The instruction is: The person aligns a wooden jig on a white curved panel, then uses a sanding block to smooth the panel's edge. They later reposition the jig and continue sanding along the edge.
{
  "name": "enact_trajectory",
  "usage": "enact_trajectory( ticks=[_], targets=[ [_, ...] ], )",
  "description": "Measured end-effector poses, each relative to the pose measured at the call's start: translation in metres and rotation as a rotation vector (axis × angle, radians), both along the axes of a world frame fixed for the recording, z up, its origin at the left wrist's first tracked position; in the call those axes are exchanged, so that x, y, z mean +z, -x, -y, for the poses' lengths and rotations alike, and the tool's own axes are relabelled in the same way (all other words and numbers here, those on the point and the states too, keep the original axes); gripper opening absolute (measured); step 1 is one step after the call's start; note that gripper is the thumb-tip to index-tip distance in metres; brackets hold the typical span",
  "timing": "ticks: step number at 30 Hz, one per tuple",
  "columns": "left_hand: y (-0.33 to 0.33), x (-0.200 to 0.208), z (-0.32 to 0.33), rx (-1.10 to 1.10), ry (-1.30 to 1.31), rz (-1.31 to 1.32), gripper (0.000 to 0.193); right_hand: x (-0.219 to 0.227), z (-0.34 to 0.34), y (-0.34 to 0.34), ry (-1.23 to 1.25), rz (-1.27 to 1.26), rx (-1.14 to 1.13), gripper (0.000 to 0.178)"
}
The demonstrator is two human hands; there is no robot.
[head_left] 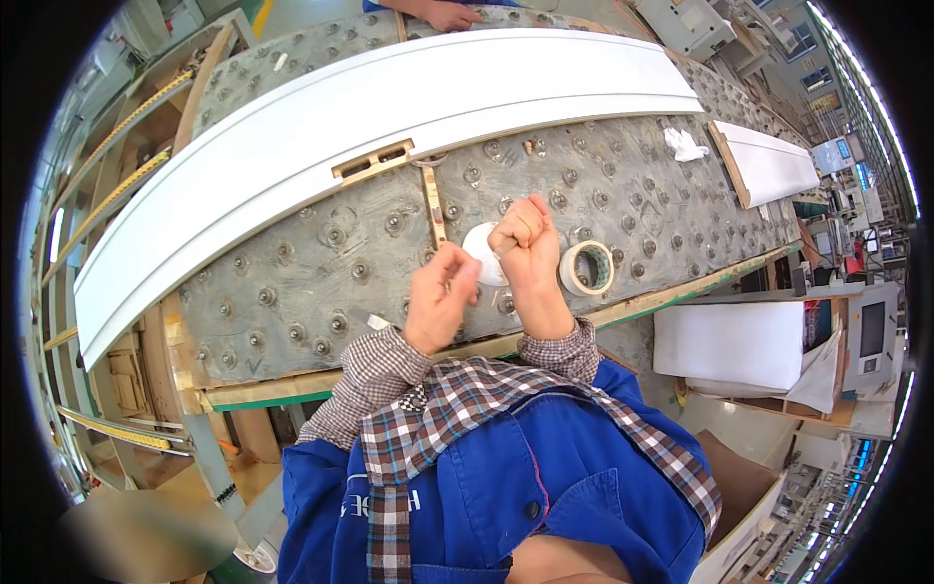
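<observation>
Head view: right hand (530, 243) fisted, contents hidden; left hand (440, 300) curled, grip unclear. White disc (477, 243) at the fist's nine o'clock; tape roll (567, 271) at four, where a wrist bump could knock it off the tabletop (306, 268).

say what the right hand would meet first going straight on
Pointing away across the studded tabletop, the right hand would probably first meet the long white panel, though its height is unclear and it might pass above.

The white disc (478, 251) is — partly — hidden by fingers (518, 226).
</observation>
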State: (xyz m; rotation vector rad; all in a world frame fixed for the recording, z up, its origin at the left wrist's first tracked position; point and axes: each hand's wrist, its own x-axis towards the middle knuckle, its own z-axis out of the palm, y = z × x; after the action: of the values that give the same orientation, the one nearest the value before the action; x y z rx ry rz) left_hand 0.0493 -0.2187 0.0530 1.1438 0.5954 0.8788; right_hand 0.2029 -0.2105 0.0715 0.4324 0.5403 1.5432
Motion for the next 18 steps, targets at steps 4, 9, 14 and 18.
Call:
enact_trajectory(
  ticks=[4, 9, 14, 18],
  targets=[
    [0.009, 0.028, 0.008, -0.049, -0.285, -0.117, 0.025, 0.016, 0.013, 0.030, -0.118, -0.035, 0.052, 0.041],
    [0.035, 0.040, 0.018, -0.283, -0.192, 0.079, 0.033, 0.027, 0.025, 0.051, -0.169, -0.081, 0.070, 0.041],
    [0.055, 0.054, 0.033, -0.253, -0.100, 0.190, 0.026, 0.042, 0.030, 0.069, -0.255, 0.009, 0.057, 0.042],
    [0.074, 0.057, 0.031, -0.293, -0.161, 0.081, 0.027, 0.050, 0.031, 0.087, -0.397, 0.077, 0.053, 0.043]
  ],
)
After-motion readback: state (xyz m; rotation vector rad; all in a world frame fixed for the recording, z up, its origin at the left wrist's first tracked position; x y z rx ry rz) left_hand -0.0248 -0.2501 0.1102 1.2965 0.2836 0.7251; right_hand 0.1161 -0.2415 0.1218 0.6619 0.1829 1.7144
